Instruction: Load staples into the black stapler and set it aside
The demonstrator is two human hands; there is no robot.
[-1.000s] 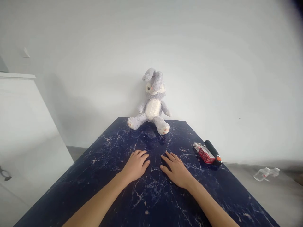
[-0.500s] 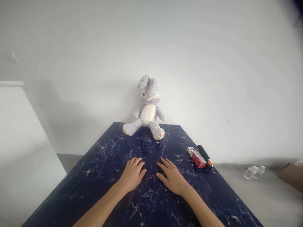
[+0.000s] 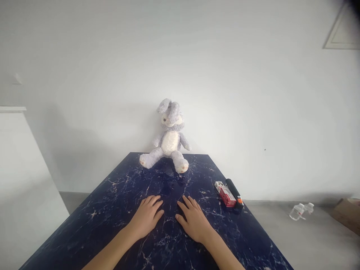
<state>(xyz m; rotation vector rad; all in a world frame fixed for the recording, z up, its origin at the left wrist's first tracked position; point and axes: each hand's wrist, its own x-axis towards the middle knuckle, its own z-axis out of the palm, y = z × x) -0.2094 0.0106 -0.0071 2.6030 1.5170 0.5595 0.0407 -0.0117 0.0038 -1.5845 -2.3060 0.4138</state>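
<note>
My left hand (image 3: 146, 216) lies palm down on a dark blue marbled table (image 3: 107, 213), fingers apart, holding nothing. To its right, my right hand (image 3: 193, 219) rests flat on the same surface, also with spread fingers and nothing held. Beyond both hands, a grey plush rabbit (image 3: 170, 142) with a white belly sits at the table's far edge, against the wall. A red and white box (image 3: 225, 195) lies right of my right hand, beside a black cylindrical object (image 3: 234, 192) with an orange patch.
A pale wall (image 3: 225, 93) rises behind the table. At the left stands a white cabinet or partition (image 3: 25, 180). Clear plastic bottles (image 3: 297, 211) and a brown cardboard box (image 3: 347, 213) are on the floor at the right.
The view has shifted, so the table, rabbit and both hands appear slightly lower and further left. More of a frame shows on the upper right wall. Both hands remain flat on the table.
</note>
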